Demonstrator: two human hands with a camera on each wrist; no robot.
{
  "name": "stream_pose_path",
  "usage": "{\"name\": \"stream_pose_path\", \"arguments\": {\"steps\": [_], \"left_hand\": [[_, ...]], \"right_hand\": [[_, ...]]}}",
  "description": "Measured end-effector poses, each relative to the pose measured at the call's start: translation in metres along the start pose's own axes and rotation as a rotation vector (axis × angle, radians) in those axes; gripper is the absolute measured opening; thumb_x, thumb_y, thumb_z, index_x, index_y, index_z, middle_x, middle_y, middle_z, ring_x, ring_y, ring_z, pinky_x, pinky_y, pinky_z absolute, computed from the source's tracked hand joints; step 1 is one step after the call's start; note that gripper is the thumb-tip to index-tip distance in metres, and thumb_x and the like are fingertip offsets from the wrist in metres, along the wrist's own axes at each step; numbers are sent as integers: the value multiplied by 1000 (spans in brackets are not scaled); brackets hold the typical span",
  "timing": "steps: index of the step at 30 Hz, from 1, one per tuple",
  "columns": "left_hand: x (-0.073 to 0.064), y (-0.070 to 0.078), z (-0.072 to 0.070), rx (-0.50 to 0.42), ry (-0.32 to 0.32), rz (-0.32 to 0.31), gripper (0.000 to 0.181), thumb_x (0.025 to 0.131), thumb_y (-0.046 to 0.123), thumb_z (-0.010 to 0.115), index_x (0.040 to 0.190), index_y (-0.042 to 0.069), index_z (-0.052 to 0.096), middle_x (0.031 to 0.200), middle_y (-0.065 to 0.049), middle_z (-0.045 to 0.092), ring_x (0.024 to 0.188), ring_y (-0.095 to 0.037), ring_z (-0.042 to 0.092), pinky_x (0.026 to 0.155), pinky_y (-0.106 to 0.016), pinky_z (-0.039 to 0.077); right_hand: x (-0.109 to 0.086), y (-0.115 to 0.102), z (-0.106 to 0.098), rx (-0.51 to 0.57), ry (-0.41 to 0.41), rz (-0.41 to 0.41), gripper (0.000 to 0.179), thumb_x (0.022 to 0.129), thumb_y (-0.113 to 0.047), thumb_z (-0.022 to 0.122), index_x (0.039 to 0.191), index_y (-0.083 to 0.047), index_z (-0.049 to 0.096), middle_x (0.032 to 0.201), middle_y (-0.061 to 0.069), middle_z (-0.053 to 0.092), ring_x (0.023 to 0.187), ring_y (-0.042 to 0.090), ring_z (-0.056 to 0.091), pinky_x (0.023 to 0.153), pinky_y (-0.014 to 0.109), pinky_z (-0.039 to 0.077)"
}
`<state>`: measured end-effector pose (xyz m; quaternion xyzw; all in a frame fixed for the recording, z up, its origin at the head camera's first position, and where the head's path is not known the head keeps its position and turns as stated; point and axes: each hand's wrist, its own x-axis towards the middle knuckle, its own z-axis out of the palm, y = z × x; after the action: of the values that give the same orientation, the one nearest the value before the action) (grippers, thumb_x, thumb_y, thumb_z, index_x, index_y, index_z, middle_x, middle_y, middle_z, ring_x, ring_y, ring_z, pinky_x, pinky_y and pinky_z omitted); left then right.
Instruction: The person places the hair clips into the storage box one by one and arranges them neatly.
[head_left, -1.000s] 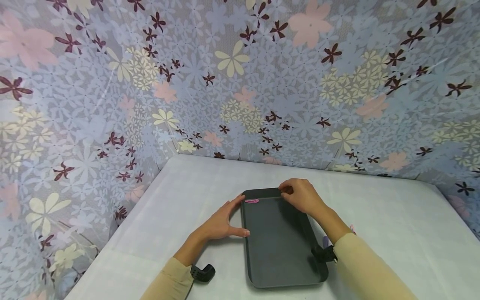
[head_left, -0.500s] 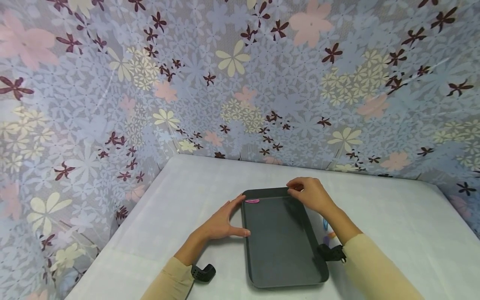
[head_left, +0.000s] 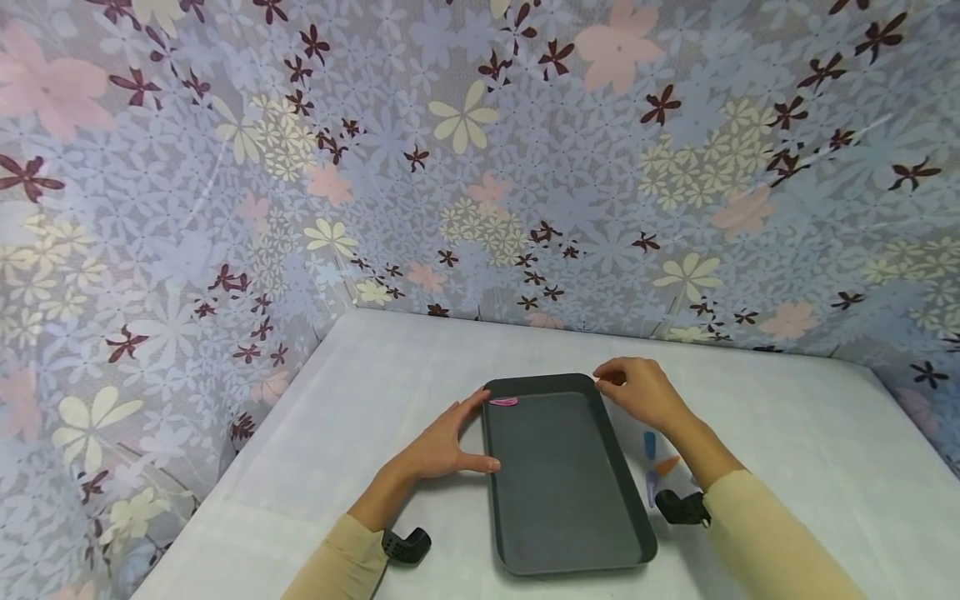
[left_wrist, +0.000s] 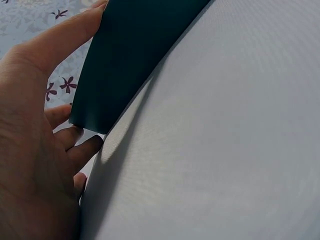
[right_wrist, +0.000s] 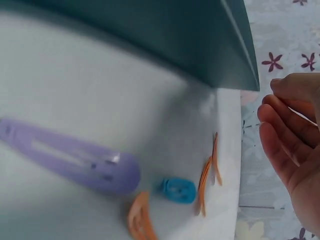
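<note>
A dark grey rectangular tray lies on the table, with a pink snap hair clip in its far left corner. My left hand is at the tray's left side, fingertips by the far corner and thumb at the rim, fingers spread. Just off the far right corner is my right hand, its fingers loosely bent with nothing between them. Right of the tray, partly under my right forearm, lie a blue clip, an orange clip and a purple hair clip.
Thin orange pieces lie beyond the blue clip in the right wrist view. A white cloth covers the table, and floral fabric hangs behind it and on the left. Both wrists carry a black band mount.
My right hand has slid rightward along the tray's far rim to beyond its corner, and the forearm has uncovered the blue, orange and purple clips. My left hand stays in place.
</note>
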<state>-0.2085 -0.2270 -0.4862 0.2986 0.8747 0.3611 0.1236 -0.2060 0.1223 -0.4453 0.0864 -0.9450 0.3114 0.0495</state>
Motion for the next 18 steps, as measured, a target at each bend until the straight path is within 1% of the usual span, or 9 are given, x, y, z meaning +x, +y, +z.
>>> {"name": "stream_pose_path", "arguments": {"steps": [5,11,15,18], "left_hand": [[1,-1,0,-2,-6,-1,105,66,63,74,150,38,15,158,15,16,148,-32,11,115,-58,18],[-1,0,-1,-12,1,-32,106,65,64,75,150,40,16,157,17,16,148,-31,10,115,-57,18],[-1,0,-1,-5,7,-27,106,65,64,74,150,38,17,157,13,18,147,-33,11,114,-59,19],[-1,0,0,0,12,-19,106,66,64,74,151,36,17,158,11,19,147,-33,12,114,-59,19]], "right_hand": [[-5,9,0,-50,-22,5,19,87,-16,65,104,-9,71,89,4,69,81,17,62,68,32,50],[-8,18,0,-66,-51,24,20,87,-16,66,104,-6,71,89,4,67,79,15,59,68,32,48],[-11,25,0,-72,-55,58,22,86,-17,66,104,-6,71,90,5,66,80,16,59,69,32,48],[-12,30,-1,-80,-57,65,23,86,-18,67,104,-6,72,90,6,66,80,16,59,69,33,49]]}}
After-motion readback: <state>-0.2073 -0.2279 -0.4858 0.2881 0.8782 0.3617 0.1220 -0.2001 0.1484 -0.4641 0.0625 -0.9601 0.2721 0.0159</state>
